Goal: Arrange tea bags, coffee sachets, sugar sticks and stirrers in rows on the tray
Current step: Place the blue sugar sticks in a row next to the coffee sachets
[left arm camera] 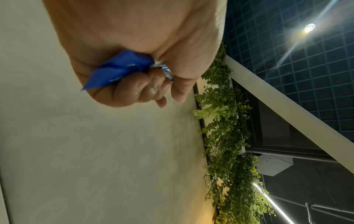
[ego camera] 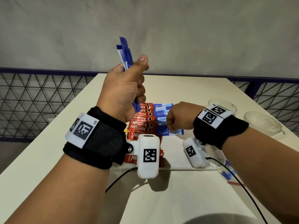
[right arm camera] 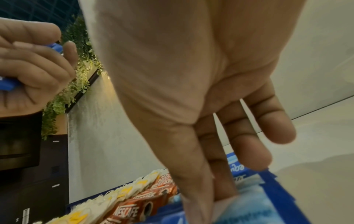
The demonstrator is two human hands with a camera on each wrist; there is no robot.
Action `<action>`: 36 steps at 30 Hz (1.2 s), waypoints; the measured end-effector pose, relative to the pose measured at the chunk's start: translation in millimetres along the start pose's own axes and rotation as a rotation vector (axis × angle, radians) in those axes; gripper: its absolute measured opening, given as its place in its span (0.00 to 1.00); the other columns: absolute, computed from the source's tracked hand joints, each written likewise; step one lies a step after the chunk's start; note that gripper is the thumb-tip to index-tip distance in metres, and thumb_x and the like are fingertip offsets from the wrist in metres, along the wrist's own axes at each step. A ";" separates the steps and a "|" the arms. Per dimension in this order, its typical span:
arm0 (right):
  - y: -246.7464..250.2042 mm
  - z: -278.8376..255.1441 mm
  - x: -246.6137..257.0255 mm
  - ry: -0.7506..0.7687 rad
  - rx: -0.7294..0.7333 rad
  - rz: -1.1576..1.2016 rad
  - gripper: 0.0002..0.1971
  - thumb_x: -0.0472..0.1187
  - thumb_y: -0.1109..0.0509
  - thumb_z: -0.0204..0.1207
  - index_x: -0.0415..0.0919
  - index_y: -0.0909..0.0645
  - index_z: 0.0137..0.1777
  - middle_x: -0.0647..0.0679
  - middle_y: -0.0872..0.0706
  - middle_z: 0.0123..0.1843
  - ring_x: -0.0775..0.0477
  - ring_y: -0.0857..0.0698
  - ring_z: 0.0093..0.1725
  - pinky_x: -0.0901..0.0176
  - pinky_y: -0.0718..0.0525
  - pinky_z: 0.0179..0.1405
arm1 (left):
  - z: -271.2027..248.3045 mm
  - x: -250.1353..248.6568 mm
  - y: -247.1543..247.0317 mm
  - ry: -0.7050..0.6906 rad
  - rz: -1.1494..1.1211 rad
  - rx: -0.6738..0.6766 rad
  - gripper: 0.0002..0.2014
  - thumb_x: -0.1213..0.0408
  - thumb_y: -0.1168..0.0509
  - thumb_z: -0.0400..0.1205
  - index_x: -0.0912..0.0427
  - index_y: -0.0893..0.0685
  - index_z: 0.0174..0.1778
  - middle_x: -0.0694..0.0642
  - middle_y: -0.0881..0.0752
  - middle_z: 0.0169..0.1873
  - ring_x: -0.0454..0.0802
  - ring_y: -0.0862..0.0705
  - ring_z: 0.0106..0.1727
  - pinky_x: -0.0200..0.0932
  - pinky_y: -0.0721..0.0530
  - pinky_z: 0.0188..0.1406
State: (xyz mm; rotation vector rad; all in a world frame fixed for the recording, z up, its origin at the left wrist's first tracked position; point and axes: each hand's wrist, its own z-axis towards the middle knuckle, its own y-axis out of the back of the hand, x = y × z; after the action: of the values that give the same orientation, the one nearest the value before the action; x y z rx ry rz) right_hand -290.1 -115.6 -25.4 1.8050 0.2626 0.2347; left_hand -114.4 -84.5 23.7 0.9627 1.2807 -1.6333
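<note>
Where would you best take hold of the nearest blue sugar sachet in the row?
Probably by its free right end, coming from the right and above: the nearest blue sugar sachet lies flat, its left end against the red coffee sachets.

Blue sugar sticks (ego camera: 125, 53): a bunch held upright, upper centre of the head view. Red coffee sachets (ego camera: 142, 122) overlap in one column, mid-frame. Blue-white sugar packets (ego camera: 161, 117) lie directly right of them. Yellow-tagged tea bags (right arm camera: 107, 201) lie left of the coffee.
</note>
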 end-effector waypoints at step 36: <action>50.7 -52.1 16.8 0.171 -0.839 1.172 0.09 0.40 0.36 0.84 0.42 0.18 0.43 0.50 0.17 0.33 0.51 0.25 0.27 0.62 0.23 0.26 | -8.3 2.3 -11.7 0.141 0.171 0.041 0.05 0.60 0.41 0.87 0.56 0.22 0.48 0.52 0.21 0.26 0.46 0.22 0.21 0.37 0.26 0.19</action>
State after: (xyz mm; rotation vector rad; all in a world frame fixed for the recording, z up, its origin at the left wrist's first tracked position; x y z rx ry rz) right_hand -286.7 -74.6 36.8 0.9044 -0.7264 1.1304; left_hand -125.4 -75.1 24.1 1.1976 1.2247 -1.4861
